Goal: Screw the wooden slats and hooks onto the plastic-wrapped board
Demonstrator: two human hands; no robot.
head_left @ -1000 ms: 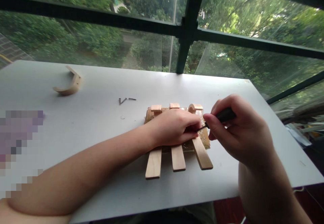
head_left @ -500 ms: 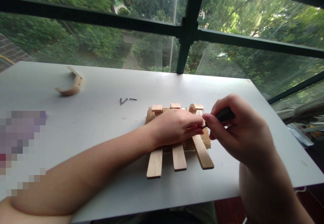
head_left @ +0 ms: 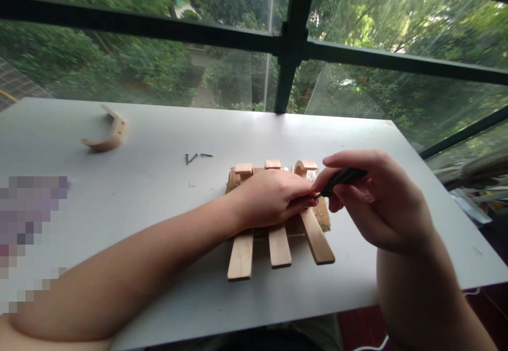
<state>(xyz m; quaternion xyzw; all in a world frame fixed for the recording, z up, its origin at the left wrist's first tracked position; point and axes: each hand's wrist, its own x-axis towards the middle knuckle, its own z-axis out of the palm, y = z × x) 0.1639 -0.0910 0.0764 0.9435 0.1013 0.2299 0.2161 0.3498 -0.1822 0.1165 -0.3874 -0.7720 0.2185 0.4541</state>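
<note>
– Wooden rack [head_left: 278, 240], where is it now?

– It lies flat on the white bench [head_left: 159, 224], close to the front edge, right in front of me. Three slats stick out toward me.

– What are your hands doing?

– My left hand [head_left: 273, 197] lies on top of the rack. Its fingers are curled in, close by the tool tip. I cannot tell if that grip pinches something small or just presses down. My right hand [head_left: 377, 203] has its grip clamped on a dark tool [head_left: 344, 175], with thumb and fingers tight around the handle. The thin tip points at the rack, just beside my left fingertips.

– What could go wrong?

– I think the tip could slip off and poke my left fingers, because they sit so close to it. If I push hard to the side, the rack could slide on the smooth bench. A slat could twist too. The right slat sits a bit crooked next to the other two.

– Anything else on the bench?

– A few small dark screws [head_left: 196, 156] lie loose behind the rack, well apart from my hands. I think a bump to the bench could make them roll away. A curved wood piece [head_left: 105, 136] sits far off to the left. Behind the bench is a big window [head_left: 222, 70] with green trees outside.
</note>
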